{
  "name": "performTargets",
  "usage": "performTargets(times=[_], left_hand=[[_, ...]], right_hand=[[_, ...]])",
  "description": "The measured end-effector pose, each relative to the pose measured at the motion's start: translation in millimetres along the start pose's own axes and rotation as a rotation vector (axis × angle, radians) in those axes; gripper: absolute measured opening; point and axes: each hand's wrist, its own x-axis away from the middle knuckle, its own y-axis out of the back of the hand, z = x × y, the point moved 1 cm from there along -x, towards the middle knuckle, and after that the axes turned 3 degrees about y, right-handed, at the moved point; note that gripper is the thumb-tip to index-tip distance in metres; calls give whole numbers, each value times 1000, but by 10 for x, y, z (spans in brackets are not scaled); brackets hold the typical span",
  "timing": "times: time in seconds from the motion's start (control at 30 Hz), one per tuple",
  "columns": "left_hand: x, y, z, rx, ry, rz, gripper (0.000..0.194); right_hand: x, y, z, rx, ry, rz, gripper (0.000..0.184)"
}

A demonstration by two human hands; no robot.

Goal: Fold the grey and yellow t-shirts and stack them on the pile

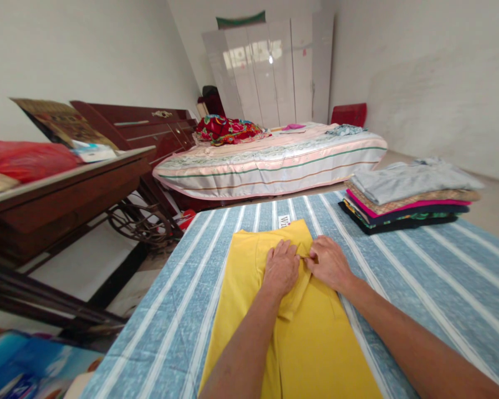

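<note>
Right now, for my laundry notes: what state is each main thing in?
Yellow garment: laid out, partly folded
Left hand: resting on the yellow garment
Right hand: pinching yellow fabric
Clothes pile: folded, stacked
Striped sheet: spread out
Far bed: covered
Red floral cloth: bunched up
Wardrobe: doors appear shut

1. Garment – plain cloth, matt, smooth weave, creased in places.
2. Sheet – striped cloth, matt, mottled, looks slightly coarse.
3. Pile: all cloth; top piece soft, matt, wrinkled.
4. Bedspread: cloth, satiny sheen.
5. Wardrobe: smooth, high-gloss panels, mirror-like reflections.
6. Headboard: looks like varnished wood, mild shine.
7. Bag: thin plastic, crinkled, semi-glossy.
8. Wheel: dark metal, dull.
</note>
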Motion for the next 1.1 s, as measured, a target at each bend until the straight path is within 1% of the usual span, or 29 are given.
performTargets(times=[0.1, 0.2, 0.3, 0.4, 0.47, 0.57, 0.63, 0.67, 0.73, 0.8, 0.87, 0.9, 1.0, 1.1], left_hand=[[-13, -23, 28, 39, -8, -67, 32], [-26, -47, 73, 86, 8, -156, 37], [-26, -44, 97, 103, 12, -204, 40], [-19, -39, 90, 57, -2, -167, 37], [-15, -42, 79, 9, 16, -128, 34], [-11, -46, 56, -44, 59, -74, 31], [-8, -40, 40, -60, 71, -51, 29], [-7, -34, 33, -61, 74, -47, 28], [-5, -25, 26, -52, 81, -53, 28], [-5, -28, 29, -42, 93, -57, 28], [-8, -46, 36, -40, 111, -53, 30], [-9, -59, 40, -44, 124, -48, 31], [-13, -96, 47, -84, 170, -36, 37], [-16, -121, 45, -130, 203, -27, 42]], right_hand=[[3, 2, 58, 1, 88, -50, 16], [5, 12, 125, 24, 204, -93, 16], [13, 17, 186, 81, 291, -39, 15], [20, 13, 207, 76, 290, 31, 15], [16, 11, 189, 7, 268, 35, 16], [-6, 15, 124, -123, 223, -24, 19], [-27, 18, 77, -157, 207, -82, 22], [-35, 15, 60, -157, 215, -91, 24], [-42, -6, 42, -137, 258, -39, 29], [-31, -46, 40, -94, 290, 80, 31], [-5, -89, 42, -38, 281, 191, 31], [9, -104, 44, -12, 266, 227, 32], [40, -116, 57, 41, 236, 294, 35], [39, -79, 87, 60, 223, 337, 38]])
